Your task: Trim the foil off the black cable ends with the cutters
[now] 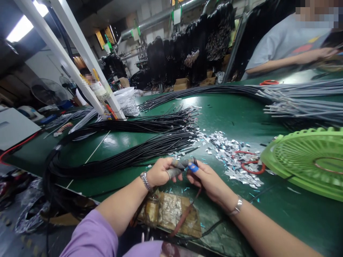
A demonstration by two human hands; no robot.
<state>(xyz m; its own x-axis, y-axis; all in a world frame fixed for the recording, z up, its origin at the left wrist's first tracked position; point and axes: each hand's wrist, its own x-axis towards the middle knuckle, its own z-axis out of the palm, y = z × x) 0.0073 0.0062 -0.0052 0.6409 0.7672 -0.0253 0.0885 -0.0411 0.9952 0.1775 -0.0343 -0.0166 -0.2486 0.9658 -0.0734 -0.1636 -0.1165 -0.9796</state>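
Note:
My left hand (160, 172), its thumb and forefinger wrapped in grey tape, is closed in a pinch over the table edge. Close against it, my right hand (205, 177), with blue tape on the thumb, is closed too. A short dark end of a black cable (195, 161) shows between the fingertips; the fingers hide the rest. Just beyond my hands lies a thick bundle of black cables (150, 148), their stripped ends pointing right. Foil scraps (227, 153) are heaped beyond my right hand. Red-handled scissors (253, 167) lie among them.
A green plastic basket (302, 160) stands at the right, near grey cables (300, 101). Below my hands is a taped cardboard piece (177, 212) beside a metal cylinder (151, 210). White posts (80, 53) rise at the left. A co-worker in a grey shirt (281, 46) works across the table.

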